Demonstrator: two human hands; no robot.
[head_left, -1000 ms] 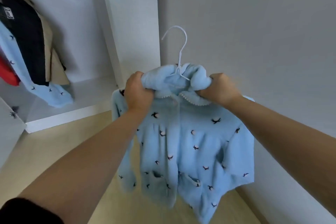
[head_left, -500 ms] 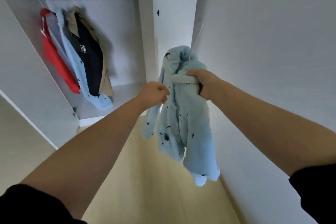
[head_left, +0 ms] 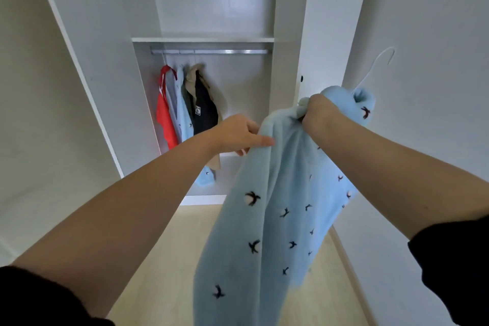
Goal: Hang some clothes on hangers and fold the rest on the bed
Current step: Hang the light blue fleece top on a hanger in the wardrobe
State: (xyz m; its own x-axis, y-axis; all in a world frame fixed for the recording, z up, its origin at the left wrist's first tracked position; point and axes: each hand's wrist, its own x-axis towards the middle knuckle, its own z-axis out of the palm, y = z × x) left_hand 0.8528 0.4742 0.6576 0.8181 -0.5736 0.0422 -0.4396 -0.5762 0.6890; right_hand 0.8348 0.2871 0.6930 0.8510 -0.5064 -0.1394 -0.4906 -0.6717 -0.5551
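A person is facing an open white wardrobe [head_left: 211, 2] at 12 o'clock. The right hand [head_left: 320, 111] is holding up a light blue fuzzy jacket [head_left: 277, 206] with little dark birds on it. Its fingers are curling tight round a bunch of cloth at the top of the jacket. The jacket is hanging down from that hand toward 7 o'clock, in the air over the pale wooden floor [head_left: 172, 259].

A thin white wire hanger [head_left: 377, 66] is tucked in the top of the jacket. Only its hook is showing, poking up toward 1 o'clock from the right hand, in front of the white wall.

The left hand [head_left: 235, 135] is reaching in at 9 o'clock of the jacket. Its thumb is lying against the jacket's edge and its other fingers are bending under. I cannot tell if it is pinching the cloth or only touching it.

Inside the wardrobe, a silver rail [head_left: 211, 51] is running just under a white shelf [head_left: 202, 40]. A red top [head_left: 164, 119], a light blue piece [head_left: 185, 119], a black top [head_left: 205, 111] and a tan coat [head_left: 194, 74] are hanging close together at the rail's left end. They are at 11 o'clock from the left hand, well apart from the jacket.

Black sleeves [head_left: 39, 299] are showing at the bottom corners.
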